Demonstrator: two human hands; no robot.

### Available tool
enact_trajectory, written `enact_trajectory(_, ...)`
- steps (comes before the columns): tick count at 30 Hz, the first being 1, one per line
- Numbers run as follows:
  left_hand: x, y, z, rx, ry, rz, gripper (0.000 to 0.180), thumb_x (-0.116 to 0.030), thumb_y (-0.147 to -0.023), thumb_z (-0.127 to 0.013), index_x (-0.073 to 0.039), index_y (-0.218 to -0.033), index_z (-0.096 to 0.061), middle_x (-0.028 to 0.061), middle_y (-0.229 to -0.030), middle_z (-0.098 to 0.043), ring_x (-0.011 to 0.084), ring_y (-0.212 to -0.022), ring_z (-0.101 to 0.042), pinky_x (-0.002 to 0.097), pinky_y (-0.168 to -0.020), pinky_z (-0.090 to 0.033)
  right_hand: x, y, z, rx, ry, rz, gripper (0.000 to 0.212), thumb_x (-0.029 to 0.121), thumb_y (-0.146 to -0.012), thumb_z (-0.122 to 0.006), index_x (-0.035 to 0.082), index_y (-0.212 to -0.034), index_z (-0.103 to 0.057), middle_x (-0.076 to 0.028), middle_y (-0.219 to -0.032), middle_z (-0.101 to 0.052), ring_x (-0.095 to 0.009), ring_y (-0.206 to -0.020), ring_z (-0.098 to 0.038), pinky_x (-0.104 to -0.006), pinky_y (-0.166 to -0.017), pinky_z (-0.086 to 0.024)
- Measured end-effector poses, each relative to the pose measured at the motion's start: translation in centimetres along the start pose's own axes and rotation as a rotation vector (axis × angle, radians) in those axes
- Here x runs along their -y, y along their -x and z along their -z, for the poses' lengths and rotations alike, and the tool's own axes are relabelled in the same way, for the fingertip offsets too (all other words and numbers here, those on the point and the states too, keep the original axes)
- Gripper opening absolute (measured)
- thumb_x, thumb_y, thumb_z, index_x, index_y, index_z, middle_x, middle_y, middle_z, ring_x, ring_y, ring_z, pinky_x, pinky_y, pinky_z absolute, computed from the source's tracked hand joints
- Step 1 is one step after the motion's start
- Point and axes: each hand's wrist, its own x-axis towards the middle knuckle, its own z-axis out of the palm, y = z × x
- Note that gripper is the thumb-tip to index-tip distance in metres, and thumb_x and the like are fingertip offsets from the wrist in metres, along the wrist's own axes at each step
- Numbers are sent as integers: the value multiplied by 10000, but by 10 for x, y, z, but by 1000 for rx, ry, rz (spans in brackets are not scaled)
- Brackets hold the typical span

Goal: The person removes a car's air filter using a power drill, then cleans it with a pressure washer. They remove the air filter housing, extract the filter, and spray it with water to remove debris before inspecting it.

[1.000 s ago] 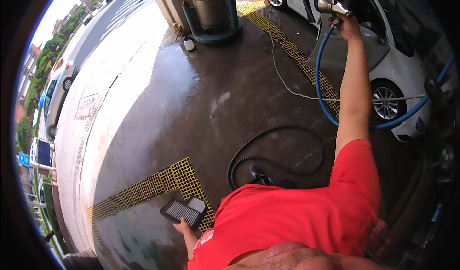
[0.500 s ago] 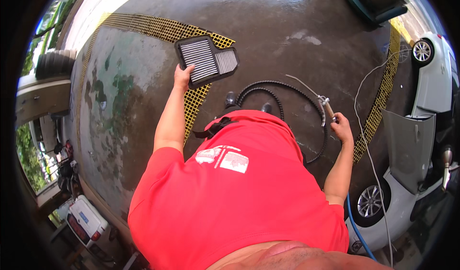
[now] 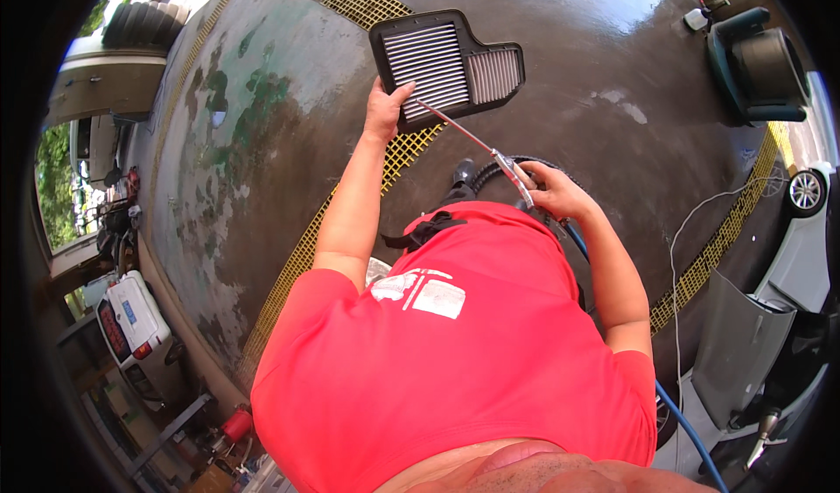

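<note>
My left hand [image 3: 386, 111] grips the lower left edge of an engine air filter [image 3: 429, 62], thumb on the face. The filter has a black frame and pale pleats, with a smaller pleated part at its right. In my right hand [image 3: 556, 190] is an air blow gun [image 3: 511, 171] with a long thin nozzle [image 3: 459, 129]. Its tip lies over the lower part of the filter, close to my left thumb; whether it touches I cannot tell. A blue hose [image 3: 575, 238] runs from the gun's rear down past my right side.
Yellow floor grating [image 3: 302, 261] crosses the wet floor. At the right stands a silver car [image 3: 801, 257] with a door open, a pale cord [image 3: 674, 274] beside it. A dark green bin-like container [image 3: 733, 77] is at the upper right, a white vehicle [image 3: 136, 318] at the lower left.
My right hand has brought the blow gun up and left, so its nozzle now points at the filter. The view has turned; the filter sits farther right and higher in it.
</note>
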Motion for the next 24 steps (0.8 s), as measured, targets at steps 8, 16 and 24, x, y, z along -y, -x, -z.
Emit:
enact_trajectory(8,9,-3,48,-76,287,-1,361,27,-855,-639,-19,-1198,-537,113,-1087,-649,226,-955,-656,374,-856,-550,17,-74,-55,-468,476,44,597,252,-892,-625,34,-1386,-372,-268,-939,-645,-452,-917,-618,-488,-795,-499)
enact_trajectory(16,-13,0,65,-97,84,-25,189,-53,-825,-690,-40,-989,-596,10,-894,-592,118,-790,-551,298,-769,-482,40,-79,13,-103,-687,-387,602,589,-931,-509,32,-1147,-584,-98,-884,-634,-184,-744,-627,-340,-592,-512)
enact_trajectory(24,-4,-1,74,-124,-43,-73,164,-61,-829,-688,-113,-761,-548,-63,-711,-515,56,-612,-437,247,-557,-363,23,-100,-13,279,-548,-359,506,515,-841,-692,54,-1005,-561,-32,-723,-533,-128,-564,-524,-315,-477,-490)
